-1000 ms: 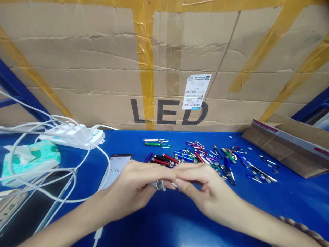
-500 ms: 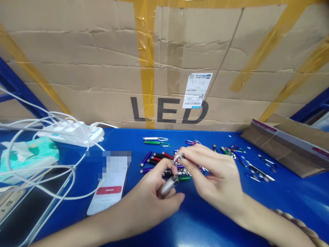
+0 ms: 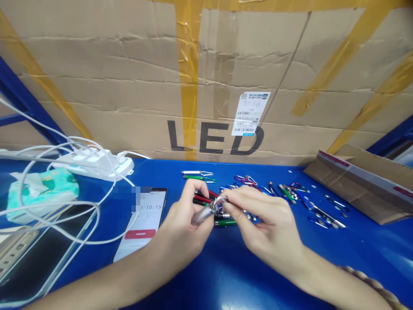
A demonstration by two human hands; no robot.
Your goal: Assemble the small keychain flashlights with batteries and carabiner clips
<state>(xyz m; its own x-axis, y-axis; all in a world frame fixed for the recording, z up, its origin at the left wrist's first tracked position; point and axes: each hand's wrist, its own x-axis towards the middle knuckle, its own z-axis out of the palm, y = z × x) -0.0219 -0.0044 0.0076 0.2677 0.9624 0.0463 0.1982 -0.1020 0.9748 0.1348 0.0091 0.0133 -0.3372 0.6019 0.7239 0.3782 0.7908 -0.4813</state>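
Observation:
My left hand [image 3: 182, 226] is closed round a small silver penlight-like tube [image 3: 202, 214], its tip pointing up and to the right. Between the thumb and fingers of my right hand [image 3: 272, 219] is a silver carabiner clip [image 3: 220, 200], which meets the end of the tube; whether they are linked I cannot tell. Behind my hands lie several coloured tubes, among them a red one [image 3: 204, 198] and a green one [image 3: 225, 223], partly hidden. Farther back, a silver tube [image 3: 191, 172] and a green tube [image 3: 192, 177] each have a clip on the end.
More clips and tubes, including a blue tube [image 3: 303, 200], lie at the right beside an open brown paper box [image 3: 358, 185]. A lit phone [image 3: 142, 224], white power strip [image 3: 97, 165], tangled cables and a tissue pack [image 3: 48, 193] occupy the left. A large cardboard box [image 3: 135, 86] stands behind.
My left hand has moved up and slightly left, bringing the silver tube's end against the clip, where a gap showed before. My right hand keeps its pinch on the clip. The view has shifted slightly.

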